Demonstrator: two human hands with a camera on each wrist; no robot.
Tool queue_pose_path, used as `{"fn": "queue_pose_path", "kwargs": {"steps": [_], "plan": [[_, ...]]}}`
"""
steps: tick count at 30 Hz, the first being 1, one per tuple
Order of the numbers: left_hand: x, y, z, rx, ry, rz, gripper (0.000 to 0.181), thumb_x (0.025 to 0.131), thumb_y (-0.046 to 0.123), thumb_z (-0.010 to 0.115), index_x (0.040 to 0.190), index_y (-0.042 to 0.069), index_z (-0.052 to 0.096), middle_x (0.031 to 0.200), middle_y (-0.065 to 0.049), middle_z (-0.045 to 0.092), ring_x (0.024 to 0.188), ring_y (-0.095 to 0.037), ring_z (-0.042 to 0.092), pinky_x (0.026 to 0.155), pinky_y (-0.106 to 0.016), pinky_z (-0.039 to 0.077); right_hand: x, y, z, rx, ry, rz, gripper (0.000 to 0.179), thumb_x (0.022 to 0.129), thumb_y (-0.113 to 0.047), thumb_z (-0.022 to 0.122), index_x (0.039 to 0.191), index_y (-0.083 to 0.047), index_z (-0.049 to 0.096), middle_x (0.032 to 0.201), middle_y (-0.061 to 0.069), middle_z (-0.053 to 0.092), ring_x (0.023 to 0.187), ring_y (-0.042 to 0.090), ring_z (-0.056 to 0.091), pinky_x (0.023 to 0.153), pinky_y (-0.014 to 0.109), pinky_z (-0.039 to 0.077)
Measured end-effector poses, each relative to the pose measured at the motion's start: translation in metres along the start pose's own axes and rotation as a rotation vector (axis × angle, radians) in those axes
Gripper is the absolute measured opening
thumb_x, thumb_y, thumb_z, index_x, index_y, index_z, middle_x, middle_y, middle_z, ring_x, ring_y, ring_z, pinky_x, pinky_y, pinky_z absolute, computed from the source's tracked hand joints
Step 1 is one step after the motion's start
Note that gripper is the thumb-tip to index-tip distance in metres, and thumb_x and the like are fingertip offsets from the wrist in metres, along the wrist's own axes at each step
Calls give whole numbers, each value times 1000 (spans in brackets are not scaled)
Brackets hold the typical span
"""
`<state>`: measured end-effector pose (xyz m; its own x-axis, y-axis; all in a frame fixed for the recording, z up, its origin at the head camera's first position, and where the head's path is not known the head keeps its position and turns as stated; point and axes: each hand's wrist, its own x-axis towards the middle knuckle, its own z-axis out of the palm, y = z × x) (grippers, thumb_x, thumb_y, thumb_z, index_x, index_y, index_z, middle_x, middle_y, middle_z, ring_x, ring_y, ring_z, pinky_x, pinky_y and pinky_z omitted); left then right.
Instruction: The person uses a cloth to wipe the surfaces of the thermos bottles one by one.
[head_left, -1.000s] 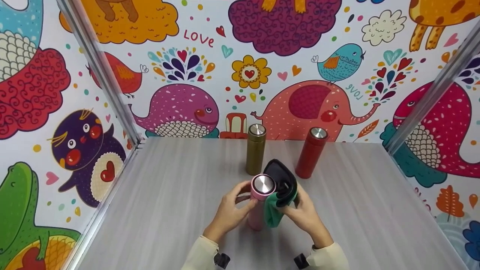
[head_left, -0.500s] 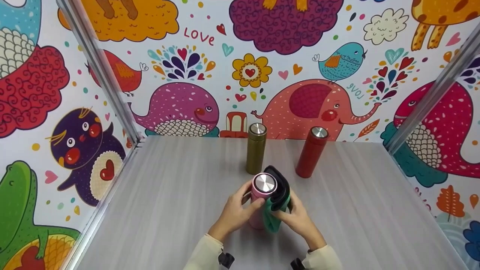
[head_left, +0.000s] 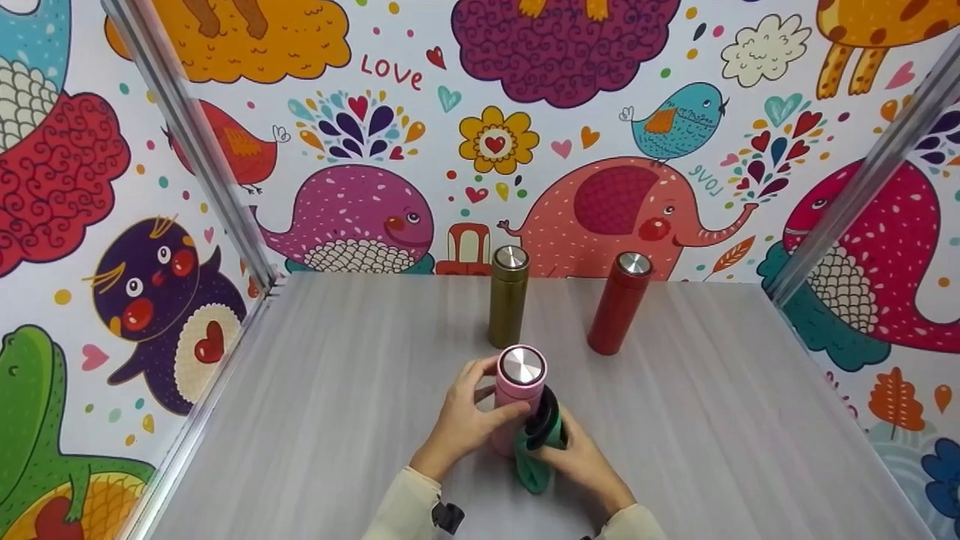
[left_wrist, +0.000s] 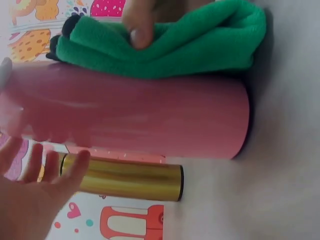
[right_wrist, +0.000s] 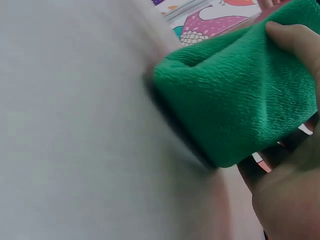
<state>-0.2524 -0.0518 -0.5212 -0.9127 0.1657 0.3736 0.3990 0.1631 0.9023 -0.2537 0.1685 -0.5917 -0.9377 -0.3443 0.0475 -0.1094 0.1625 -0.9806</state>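
Observation:
A pink thermos bottle (head_left: 508, 420) with a shiny steel lid top stands upright on the table. My left hand (head_left: 469, 416) grips its upper part, thumb in front and fingers round the far left side. In my right hand (head_left: 581, 454) is a folded green cloth (head_left: 534, 469) with a black side, pinched between thumb and fingers. The cloth (left_wrist: 160, 45) lies along the bottle's side in the left wrist view, reaching down near its base. Seen from the right wrist, the green cloth (right_wrist: 235, 90) hides most of the pink bottle.
Behind the pink bottle an olive-gold thermos (head_left: 508, 300) stands on the grey table (head_left: 337, 390). A red thermos (head_left: 620, 307) is at the back right. Patterned walls with metal corner posts (head_left: 202, 150) enclose the table's back and sides.
My right hand has moved down and left with the cloth, lowering it from beside the bottle's lid to its lower side. The left hand keeps its grip on the pink bottle.

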Motion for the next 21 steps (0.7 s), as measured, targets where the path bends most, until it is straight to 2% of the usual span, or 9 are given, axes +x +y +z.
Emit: {"fn": "queue_pose_path", "kwargs": {"steps": [9,12,16,21], "plan": [[-1,-3,-11,-57,-59,6,70,82,18,85,144,10,52,135,-4,58,125,-22,55,100,-37,49,1,-18,-2,19,36,-65,73,81,-8,79,146,-5,46,143,11,52,134,30,41,113,54,26],[-2,-4,-13,-80,-81,-5,72,85,20,83,147,12,48,138,-5,57,127,-20,54,101,-34,47,3,-27,-5,5,26,-126,68,81,-6,78,143,-3,49,139,12,54,130,29,45,111,52,30],[-5,-5,-12,-82,-109,-2,69,90,24,77,149,12,43,143,-6,53,132,-21,50,104,-33,44,6,-44,-10,-21,19,-174,66,82,-5,77,142,-7,51,137,8,55,125,26,48,109,49,35],[-5,-5,-7,-71,-117,15,67,94,27,73,150,9,42,147,-7,49,134,-24,47,106,-34,42,7,-65,-16,-22,45,-251,64,80,6,74,139,-10,54,131,5,58,118,24,52,105,37,42]]}}
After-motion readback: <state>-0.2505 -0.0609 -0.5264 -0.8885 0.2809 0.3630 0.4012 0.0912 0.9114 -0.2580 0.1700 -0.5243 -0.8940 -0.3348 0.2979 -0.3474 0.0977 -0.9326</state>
